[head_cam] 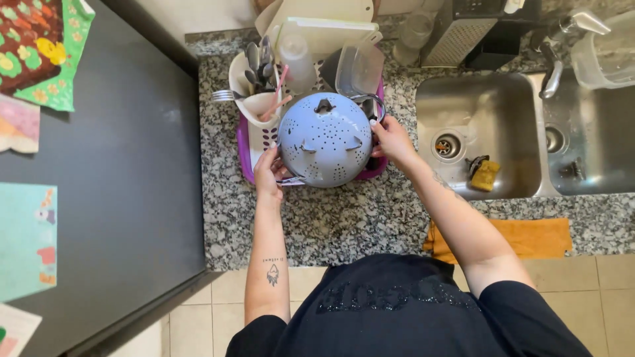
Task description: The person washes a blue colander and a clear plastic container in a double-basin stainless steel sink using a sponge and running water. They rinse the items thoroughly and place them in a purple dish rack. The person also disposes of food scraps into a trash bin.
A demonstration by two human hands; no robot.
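**Inspector:** Nearest the lens, what do you record?

**Assistant:** Black short-sleeved shirt (397, 311) of the person, over a beige tiled floor (198, 317). Both forearms reach forward over the speckled grey granite table (344, 218). An orange cloth (529, 237) lies at the table's near edge, just beside the right forearm.

**Inspector:** Hands?

**Assistant:** Left hand (269, 173) is closed on the near left rim of the pale blue perforated metal colander (325, 139). Right hand (391, 140) grips its right rim, close to the handle. Both grasp it; neither is released.

**Inspector:** Position of the colander?

**Assistant:** Upside down, feet upward, over the purple plastic dish rack (246, 153) on the table. Whether it rests on the rack or is lifted clear, I cannot tell.

**Inspector:** Rack contents?

**Assistant:** A white cutlery holder (259, 109) with utensils at the left, a clear plastic container (360, 66) behind the colander, and white cutting boards (324, 30) standing at the back.

**Inspector:** To the sides and beyond?

**Assistant:** Right of the rack, a double stainless steel sink (503, 92); a yellow sponge (485, 175) lies in the left basin, near the drain. A chrome tap (552, 69) stands between the basins. A metal box grater (456, 36) stands at the far wall. Left of the table, a dark grey appliance top (119, 165) with coloured papers along its edge.
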